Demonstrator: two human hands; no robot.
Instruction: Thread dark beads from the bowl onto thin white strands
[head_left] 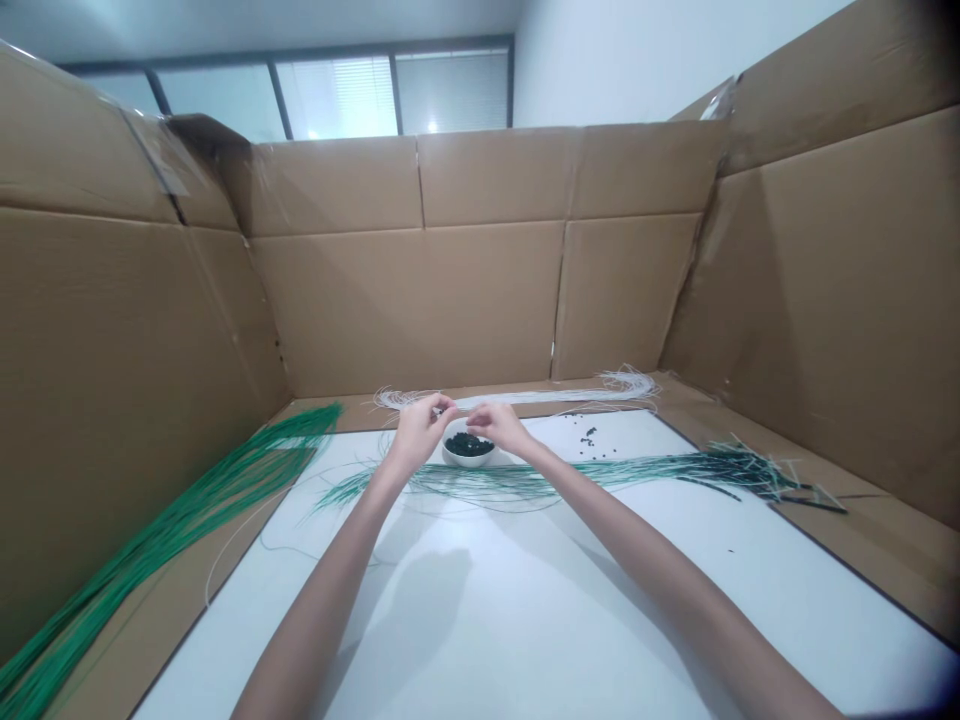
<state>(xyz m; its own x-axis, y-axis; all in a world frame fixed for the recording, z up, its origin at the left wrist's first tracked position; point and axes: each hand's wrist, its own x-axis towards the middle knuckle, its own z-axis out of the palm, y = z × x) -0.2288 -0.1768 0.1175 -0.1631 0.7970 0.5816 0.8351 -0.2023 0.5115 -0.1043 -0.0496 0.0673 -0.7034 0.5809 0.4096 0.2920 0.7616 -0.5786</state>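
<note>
My left hand [420, 428] is raised at the left rim of a small white bowl [468, 461], thumb and fingertips pinched together. Some dark bits show near those fingertips, too small to name. Over the bowl's right side is my right hand [501, 427], its fingers also closed in a pinch; whatever they hold is hidden. Small dark green or black pieces [469, 444] fill much of the bowl. Just in front of it, a bundle of thin green strands [517, 483] lies across the white board [487, 610], passing beneath both forearms.
A long bundle of green strands [172, 515] lies along the left. White strands [540, 397] stretch behind the bowl. Loose dark pieces [589, 440] are scattered right of it. Dark-tipped strand ends [750, 470] rest at right. Cardboard walls [412, 310] enclose three sides.
</note>
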